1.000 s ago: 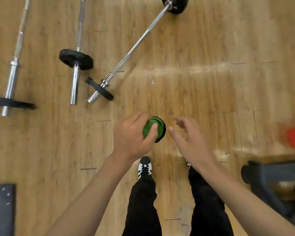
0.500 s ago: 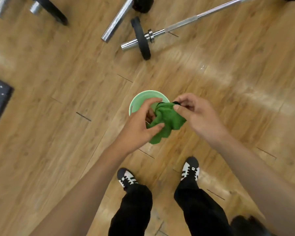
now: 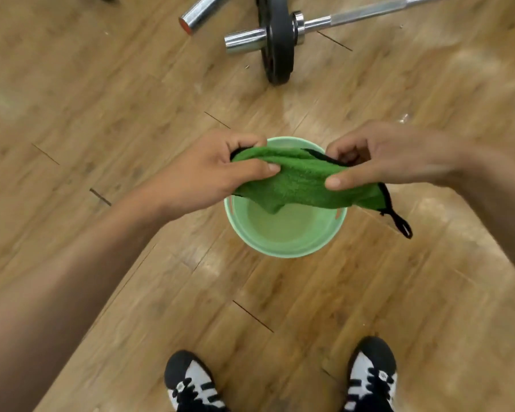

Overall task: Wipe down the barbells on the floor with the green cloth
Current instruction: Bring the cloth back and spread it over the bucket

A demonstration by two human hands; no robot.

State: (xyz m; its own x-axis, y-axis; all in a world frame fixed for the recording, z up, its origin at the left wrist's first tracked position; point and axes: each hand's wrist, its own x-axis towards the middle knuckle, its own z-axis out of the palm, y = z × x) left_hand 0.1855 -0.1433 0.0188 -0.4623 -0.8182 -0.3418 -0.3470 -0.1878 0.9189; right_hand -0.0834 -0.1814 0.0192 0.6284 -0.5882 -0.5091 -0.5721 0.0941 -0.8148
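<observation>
The green cloth (image 3: 304,179), black-edged with a small black loop at its right corner, is stretched between both hands above a pale green bucket (image 3: 286,245). My left hand (image 3: 217,171) grips its left end with thumb and curled fingers. My right hand (image 3: 378,156) pinches the right end. One barbell (image 3: 333,22) with a black plate (image 3: 277,40) lies on the floor beyond the bucket. The chrome end of a second barbell (image 3: 198,14) shows at the top, left of it.
The wooden floor (image 3: 101,114) spreads all around. The bucket stands on it directly in front of my two black-and-white shoes (image 3: 191,385). Its inside looks pale and I cannot tell whether it holds water.
The balled cloth in my left hand has been taken by both hands and pulled out wide. The view dropped toward the bucket, and the barbells slid to the top edge.
</observation>
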